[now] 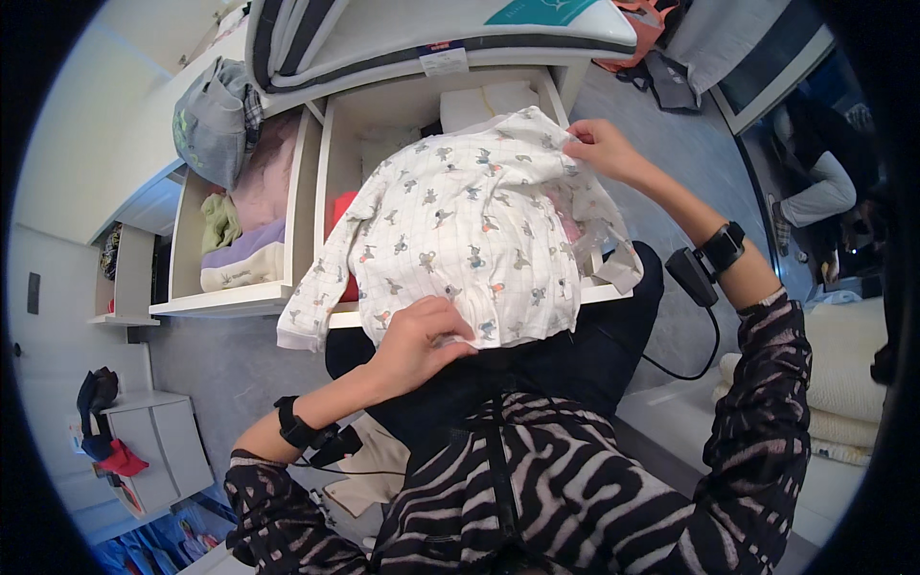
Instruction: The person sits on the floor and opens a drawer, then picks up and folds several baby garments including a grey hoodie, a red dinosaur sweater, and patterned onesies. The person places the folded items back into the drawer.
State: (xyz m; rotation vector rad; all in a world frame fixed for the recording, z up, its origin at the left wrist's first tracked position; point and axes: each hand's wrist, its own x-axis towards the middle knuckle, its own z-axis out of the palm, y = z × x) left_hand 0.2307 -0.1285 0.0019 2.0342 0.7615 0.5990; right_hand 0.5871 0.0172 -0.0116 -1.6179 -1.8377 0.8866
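Observation:
A white long-sleeved child's shirt (460, 230), printed with small grey and orange animals, lies spread over the open drawer (331, 172) in front of me and over its front edge. My left hand (422, 335) is closed on the shirt's near hem, thumb and fingers pinched together. At the far right, by a shoulder of the shirt, my right hand (604, 149) pinches the cloth. One sleeve hangs out past the drawer's left front corner; the other droops on the right. Beneath the shirt, red cloth (342, 206) and folded white cloth (489, 103) partly show.
To the left, a second open drawer (297, 206) holds pink, purple and green clothes, with a grey garment (216, 125) draped over its back. A mattress (450, 48) overhangs the drawers. Cream knitted cloth (843, 402) lies at right. Another person's leg (819, 192) shows far right.

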